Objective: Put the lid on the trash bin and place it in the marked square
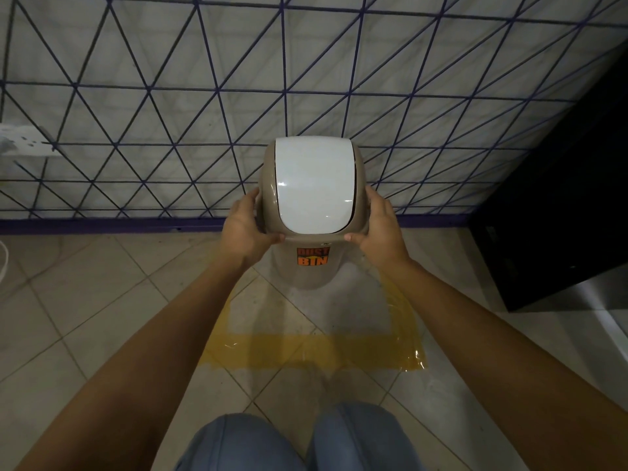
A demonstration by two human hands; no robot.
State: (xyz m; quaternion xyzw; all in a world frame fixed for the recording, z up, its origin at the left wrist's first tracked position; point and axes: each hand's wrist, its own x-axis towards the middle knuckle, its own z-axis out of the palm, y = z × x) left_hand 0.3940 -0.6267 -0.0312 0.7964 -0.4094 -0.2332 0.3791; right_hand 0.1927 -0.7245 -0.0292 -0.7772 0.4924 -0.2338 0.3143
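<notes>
While we hold the lid [314,185] by its tan collar, our left hand [243,229] and right hand [380,229] are closed on opposite sides of it, thumbs hooked over the near rim and fingers wrapped round the flanks. It appears seated on the trash bin [311,270], whose tan body with its orange "DUST BIN" label shows just below our thumbs. Whether the collar has clicked down all round we cannot tell, since the far edge is hidden.

The bin stands at the far side of the marked square [316,348], a yellow tape outline on the tiled floor [85,300], close to the wall with the purple lattice [204,96]. Its base seems to sit near or over the square's far edge; the exact footing is hidden by the body.

We judge the risks so: if the lid is only resting, lifting by the collar could pull it off and leave the bin behind; pressing unevenly could tip the bin toward the wall; and setting it down too far back would leave the base outside the tape.

We count one bin, one lid, one square, two hands. A dark cabinet [560,215] stands at the right.
</notes>
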